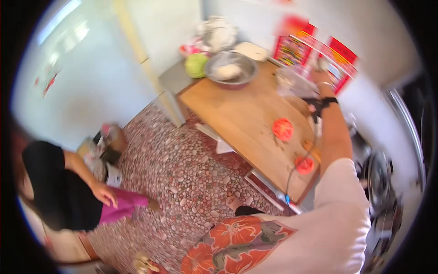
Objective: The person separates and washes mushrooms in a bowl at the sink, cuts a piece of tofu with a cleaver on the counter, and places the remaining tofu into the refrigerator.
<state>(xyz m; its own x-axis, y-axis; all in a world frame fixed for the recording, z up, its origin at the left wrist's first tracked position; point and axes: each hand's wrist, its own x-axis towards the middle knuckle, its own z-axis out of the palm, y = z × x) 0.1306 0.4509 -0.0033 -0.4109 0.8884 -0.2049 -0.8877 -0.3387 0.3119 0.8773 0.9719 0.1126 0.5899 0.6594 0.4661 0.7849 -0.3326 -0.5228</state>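
Note:
My right hand (322, 77) reaches over the far right end of the wooden table, with a black band around the wrist. It is beside a clear plastic bag (294, 81) and in front of red printed sheets (294, 48) at the wall. Its fingers are too blurred to show what they hold, if anything. Below my forearm a red tomato (283, 129) that looks cut lies on the table (237, 107). A second red tomato piece (304, 165) lies closer to me, beside a thin dark cable (292, 176). My left hand is out of view.
A metal bowl (251, 73) with something pale inside stands at the table's far left corner, near a green cabbage (196, 65). On the left stands another person (59, 187) in a black top. Bags (112, 137) sit on the pebbled floor (173, 169). A dark pan (380, 176) is at right.

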